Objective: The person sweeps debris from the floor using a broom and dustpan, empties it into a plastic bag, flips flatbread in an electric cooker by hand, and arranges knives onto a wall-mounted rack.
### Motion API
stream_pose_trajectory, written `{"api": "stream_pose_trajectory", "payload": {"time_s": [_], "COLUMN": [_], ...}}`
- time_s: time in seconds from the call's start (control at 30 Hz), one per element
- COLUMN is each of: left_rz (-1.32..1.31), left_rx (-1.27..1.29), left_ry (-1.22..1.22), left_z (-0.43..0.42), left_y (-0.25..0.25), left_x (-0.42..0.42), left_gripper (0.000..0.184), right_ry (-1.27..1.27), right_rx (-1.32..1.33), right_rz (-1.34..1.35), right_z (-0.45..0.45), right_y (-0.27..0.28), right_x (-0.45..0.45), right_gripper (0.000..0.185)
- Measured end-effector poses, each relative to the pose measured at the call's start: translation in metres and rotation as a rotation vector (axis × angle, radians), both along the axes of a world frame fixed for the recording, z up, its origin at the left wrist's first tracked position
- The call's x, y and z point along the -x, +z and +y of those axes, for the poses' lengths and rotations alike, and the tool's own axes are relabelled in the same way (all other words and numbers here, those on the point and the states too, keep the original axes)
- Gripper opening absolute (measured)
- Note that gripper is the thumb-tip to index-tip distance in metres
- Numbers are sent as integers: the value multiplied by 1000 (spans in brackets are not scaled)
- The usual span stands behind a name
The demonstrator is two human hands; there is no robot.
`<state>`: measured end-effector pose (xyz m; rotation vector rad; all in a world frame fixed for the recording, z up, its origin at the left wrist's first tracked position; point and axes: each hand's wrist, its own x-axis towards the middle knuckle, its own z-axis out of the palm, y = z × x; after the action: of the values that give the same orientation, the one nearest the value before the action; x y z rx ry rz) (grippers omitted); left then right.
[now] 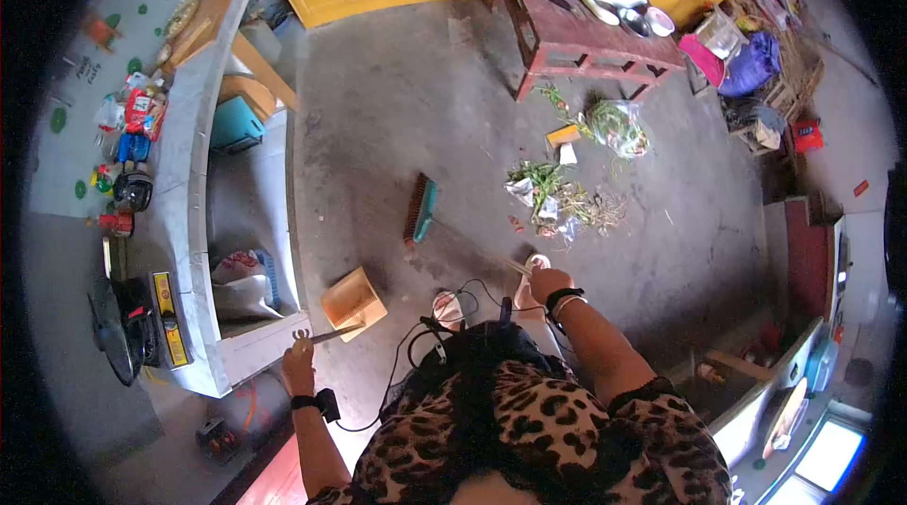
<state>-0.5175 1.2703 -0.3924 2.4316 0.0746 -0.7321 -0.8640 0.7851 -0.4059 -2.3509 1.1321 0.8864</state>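
Observation:
My left hand (299, 368) is closed around the handle of a dustpan (355, 305). The pan is light wood-coloured and hangs or rests low beside the left counter; I cannot tell whether it touches the floor. In my right hand (550, 285) is the handle of a broom, gripped near my right foot. The broom (425, 210) has a teal head with brown bristles, which lies on the floor ahead of me, to the right of the dustpan. A heap of green vegetable scraps (548, 191) lies farther right on the concrete, with bits of plastic and paper among it.
A red wooden table (586, 47) with vegetables and bags stands ahead. Beneath its front edge sits a clear plastic bag of greens (616, 127). A tiled counter (179, 222) runs along the left. Black cables (480, 290) hang before me. Bundles and boxes (746, 61) crowd the right.

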Motion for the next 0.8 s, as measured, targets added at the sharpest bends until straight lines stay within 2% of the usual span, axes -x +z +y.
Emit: {"api": "stream_pose_trajectory", "payload": {"time_s": [0.07,0.1,0.17,0.2,0.3,0.33,0.4,0.43,0.53,0.57,0.6,0.67,0.8], "left_rz": [-678,-680,-578,-580,-410,-415,-599,-460,-480,-493,-501,-506,-592], "left_rx": [-339,-345,-143,-153,-111,-119,-51,-83,-85,-294,-289,-141,-102], "left_ry": [-872,-871,-694,-693,-436,-438,-661,-492,-572,-663,-669,-519,-581], "left_z": [-35,-52,-86,-105,-172,-184,-217,-237,-285,-299,-317,-347,-359], "left_y": [30,40,59,67,93,88,83,88,85,84,91,107,88], "left_x": [11,16,31,41,70,73,83,93,101,105,111,123,114], "left_gripper": [15,15,28,28,24,24,29,29,31,19,19,32,31], "right_ry": [-15,-21,2,-34,-164,-217,-244,-270,-330,-342,-357,-368,-394], "right_rx": [6,-4,-35,24,21,43,42,53,104,108,115,123,147], "right_rz": [16,34,63,51,91,114,141,171,148,140,129,119,-20], "right_z": [-14,-23,-44,-51,-87,-95,-110,-121,-141,-142,-145,-146,-162], "right_y": [4,3,3,11,0,-3,6,11,3,5,13,29,58], "right_x": [11,25,55,70,131,150,184,199,257,272,287,313,331], "right_gripper": [28,28,28,27,28,29,29,29,28,28,27,28,27]}}
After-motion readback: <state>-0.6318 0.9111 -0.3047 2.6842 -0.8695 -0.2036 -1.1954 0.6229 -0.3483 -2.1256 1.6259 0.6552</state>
